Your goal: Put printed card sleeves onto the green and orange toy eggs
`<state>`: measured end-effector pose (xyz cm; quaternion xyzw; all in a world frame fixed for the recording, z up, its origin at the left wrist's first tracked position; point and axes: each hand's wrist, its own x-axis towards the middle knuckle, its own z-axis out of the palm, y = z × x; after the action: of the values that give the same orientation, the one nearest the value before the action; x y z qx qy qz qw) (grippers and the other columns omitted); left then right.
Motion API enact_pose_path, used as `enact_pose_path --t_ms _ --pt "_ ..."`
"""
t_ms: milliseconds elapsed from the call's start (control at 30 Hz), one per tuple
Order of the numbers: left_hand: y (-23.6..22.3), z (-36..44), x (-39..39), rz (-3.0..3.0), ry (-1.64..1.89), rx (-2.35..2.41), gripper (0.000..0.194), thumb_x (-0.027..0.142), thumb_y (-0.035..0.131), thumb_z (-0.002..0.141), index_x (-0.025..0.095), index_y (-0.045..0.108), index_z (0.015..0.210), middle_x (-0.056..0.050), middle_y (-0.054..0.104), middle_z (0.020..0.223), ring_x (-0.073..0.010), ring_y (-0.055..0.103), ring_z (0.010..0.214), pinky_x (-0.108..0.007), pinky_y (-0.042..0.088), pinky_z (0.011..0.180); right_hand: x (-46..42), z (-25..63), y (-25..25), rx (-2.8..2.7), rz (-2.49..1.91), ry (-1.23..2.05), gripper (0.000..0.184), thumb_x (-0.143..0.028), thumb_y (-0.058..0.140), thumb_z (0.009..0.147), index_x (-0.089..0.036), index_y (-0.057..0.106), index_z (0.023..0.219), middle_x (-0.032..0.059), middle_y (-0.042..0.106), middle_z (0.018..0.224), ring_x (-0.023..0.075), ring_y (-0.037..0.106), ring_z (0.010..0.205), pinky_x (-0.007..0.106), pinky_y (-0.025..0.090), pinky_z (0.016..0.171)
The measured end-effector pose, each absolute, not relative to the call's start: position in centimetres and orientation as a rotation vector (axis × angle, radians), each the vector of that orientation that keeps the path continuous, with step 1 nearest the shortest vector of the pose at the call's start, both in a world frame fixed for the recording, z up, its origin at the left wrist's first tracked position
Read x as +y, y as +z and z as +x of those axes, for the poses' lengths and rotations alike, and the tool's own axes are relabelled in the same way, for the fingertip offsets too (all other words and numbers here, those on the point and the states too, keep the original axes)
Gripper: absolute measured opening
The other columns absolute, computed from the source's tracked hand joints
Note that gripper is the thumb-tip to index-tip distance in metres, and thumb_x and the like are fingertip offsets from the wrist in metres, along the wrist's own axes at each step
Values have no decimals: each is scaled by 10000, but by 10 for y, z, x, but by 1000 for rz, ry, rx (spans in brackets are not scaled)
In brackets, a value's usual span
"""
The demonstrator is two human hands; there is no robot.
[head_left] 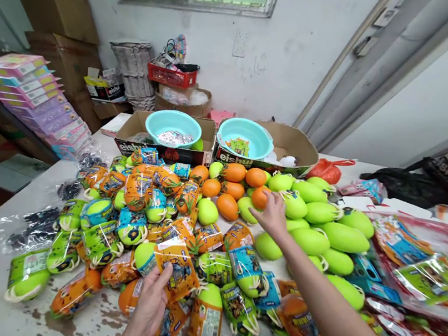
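Note:
My left hand (152, 294) pinches an orange printed packet (177, 269) between thumb and fingers, above a heap of wrapped pieces. My right hand (272, 216) is stretched out with thumb and fingers apart, at an orange egg-shaped piece (259, 197). Whether the fingertips touch that piece I cannot tell. Several bare lime-green egg-shaped pieces with white cords, such as one green egg (311, 240), lie to the right of this hand. Around my left hand are eggs in printed green, orange and blue wrappers, among them a green wrapped egg (103, 243).
Behind the heap, a turquoise basin (173, 124) with small silvery items and a second basin (250, 133) with a printed packet sit in cardboard boxes. Clear bags of dark items (33, 227) lie left. More flat packets (436, 278) lie right. Stacked boxes (35, 101) stand far left.

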<state>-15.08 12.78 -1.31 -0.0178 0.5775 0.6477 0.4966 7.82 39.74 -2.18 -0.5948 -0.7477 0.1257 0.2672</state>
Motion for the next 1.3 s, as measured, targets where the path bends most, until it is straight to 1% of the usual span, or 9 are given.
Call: enact_pose_path --t_ms 67,167,400,533,700,1000,1100,1200,1300 --pt "-22 -152 126 -100 1549 1443 296 304 819 571 203 622 767 21 673 815 -153 633 845 -208 491 704 435 96 -30 -2386 -1524 148 782 -159 672 591 -193 402 1324 165 297 1418 388 267 1253 492 318 948" --pt "-31 -148 121 -205 1536 1451 301 282 820 577 217 615 787 39 671 822 -134 632 855 -188 489 696 466 115 -43 -2648 -1335 124 794 -20 615 534 -219 448 1284 118 376 1391 345 306 1252 446 323 975" --pt "-20 -153 117 -170 1552 1337 281 262 806 584 188 639 798 -26 710 918 -194 638 952 -277 497 825 470 116 -28 -2463 -1267 248 771 -287 725 577 -83 410 1251 231 458 1235 343 431 1115 472 322 966" --pt "-5 -159 115 -119 1499 1368 309 301 793 607 182 649 853 -53 711 959 -220 648 950 -336 506 835 404 107 10 -1861 -1362 912 938 -432 789 486 -178 359 1281 189 461 1250 305 517 1027 429 425 852" --pt "24 -151 112 58 1382 1211 271 343 764 646 170 676 835 -76 719 932 -232 660 915 -324 516 798 283 91 27 -1001 -1149 2121 757 -490 717 492 -184 529 1159 127 638 1060 326 597 947 445 480 777" --pt "57 -146 88 335 1160 1214 307 361 756 658 133 714 859 -81 730 875 -212 652 838 -316 460 812 173 64 2 -229 -939 2624 421 -421 695 667 -191 634 1014 67 717 911 268 652 940 411 520 828" --pt "53 -152 82 344 1122 1219 283 352 764 643 128 722 810 -76 730 805 -193 648 756 -314 461 775 156 64 -2 -297 -962 2748 460 -458 731 641 -173 643 990 81 723 890 274 664 913 415 527 807" --pt "45 -159 80 352 1086 1234 261 342 783 611 118 720 727 -77 725 763 -182 642 729 -307 456 781 146 65 0 -539 -940 2809 517 -284 798 568 -182 632 1046 74 720 943 268 665 919 397 519 822" --pt "41 -161 79 402 1013 1228 276 354 795 586 113 722 700 -83 724 756 -178 640 708 -305 459 780 144 62 6 -720 -889 2888 526 -249 748 628 -198 607 1132 70 690 1064 250 654 958 381 498 858"
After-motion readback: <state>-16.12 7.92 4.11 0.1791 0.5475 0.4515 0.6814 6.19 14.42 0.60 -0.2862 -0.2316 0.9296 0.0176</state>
